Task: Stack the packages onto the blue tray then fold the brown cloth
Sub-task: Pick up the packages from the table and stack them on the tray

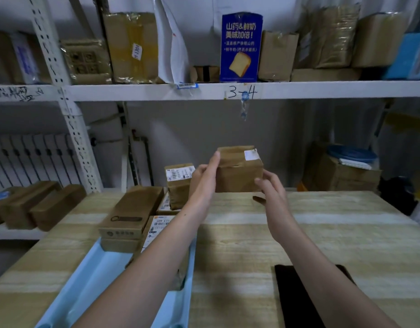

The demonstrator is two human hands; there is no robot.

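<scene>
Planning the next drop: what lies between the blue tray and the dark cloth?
Head view: only bare wooden tabletop between the blue tray and the dark cloth; the person's forearms cross above it.

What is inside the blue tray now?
The blue tray holds several brown packages, some stacked, one with a white label. The left forearm covers part of them, so their number is unclear.

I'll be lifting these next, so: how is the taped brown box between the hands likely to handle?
The taped box probably stays stiff: its faces look flat between the left hand and right hand. Its glossy tape wrap may be somewhat slippery. It seems light for its size, held out over the table, though weight cannot be seen.
</scene>
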